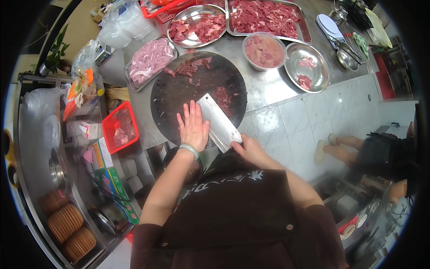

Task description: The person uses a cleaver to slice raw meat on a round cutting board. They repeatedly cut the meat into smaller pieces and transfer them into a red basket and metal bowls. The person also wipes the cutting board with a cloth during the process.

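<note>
My right hand (250, 150) grips the handle end of a cleaver (220, 122), whose broad steel blade lies nearly flat over the near side of a round, dark chopping block (174, 101). Against the blade's left side rests my left hand (194, 129), palm down with fingers stretched forward. A bangle circles that wrist. Whatever may be under the palm is hidden. Just beyond the blade, a thin spread of red meat (223, 99) lies on the block. Towards the far edge sit more strips of red meat (193, 67).
Around the block stand a tray of pale meat strips (151, 60), a bowl of cut meat (196, 25), a large tray of sliced meat (265, 16), a plastic tub (264, 51) and a steel bowl (307, 67). Left is a red basket (120, 127); right, another person (373, 153).
</note>
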Available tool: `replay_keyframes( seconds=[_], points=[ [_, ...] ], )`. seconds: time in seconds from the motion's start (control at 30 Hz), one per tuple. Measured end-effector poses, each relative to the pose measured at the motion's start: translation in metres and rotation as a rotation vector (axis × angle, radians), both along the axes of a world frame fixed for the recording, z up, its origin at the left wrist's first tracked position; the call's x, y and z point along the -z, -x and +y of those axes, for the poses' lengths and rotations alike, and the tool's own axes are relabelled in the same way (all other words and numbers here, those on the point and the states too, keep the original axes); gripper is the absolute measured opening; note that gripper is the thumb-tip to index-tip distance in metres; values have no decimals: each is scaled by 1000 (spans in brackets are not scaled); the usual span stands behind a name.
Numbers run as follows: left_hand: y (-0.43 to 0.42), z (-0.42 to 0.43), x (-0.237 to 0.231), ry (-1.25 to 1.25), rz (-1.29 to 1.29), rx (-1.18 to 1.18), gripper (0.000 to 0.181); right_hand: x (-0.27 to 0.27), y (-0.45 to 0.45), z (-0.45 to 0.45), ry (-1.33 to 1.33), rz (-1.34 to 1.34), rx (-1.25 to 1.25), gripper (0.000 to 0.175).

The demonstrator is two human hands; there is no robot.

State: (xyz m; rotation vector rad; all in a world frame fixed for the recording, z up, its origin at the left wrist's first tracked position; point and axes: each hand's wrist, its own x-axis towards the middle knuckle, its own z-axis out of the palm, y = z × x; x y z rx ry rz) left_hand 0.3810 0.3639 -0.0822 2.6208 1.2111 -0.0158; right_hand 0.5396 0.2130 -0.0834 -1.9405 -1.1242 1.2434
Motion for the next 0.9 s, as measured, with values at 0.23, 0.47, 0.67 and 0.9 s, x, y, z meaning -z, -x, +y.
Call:
replay_keyframes(
  seconds=[0.23,0.47,0.67,0.9],
  points=[
    [1,-1,1,-8,-14,-6,65,-5,8,7,54,95,40,39],
    [1,3,7,30,-6,-82,66,-9,5,-5,121,59,3,39],
    [5,18,11,-27,-161,-110,61,-8,7,-2,83,35,-8,39],
    [2,15,6,-54,-6,6,62,4,7,8,34,22,5,39]
  ],
)
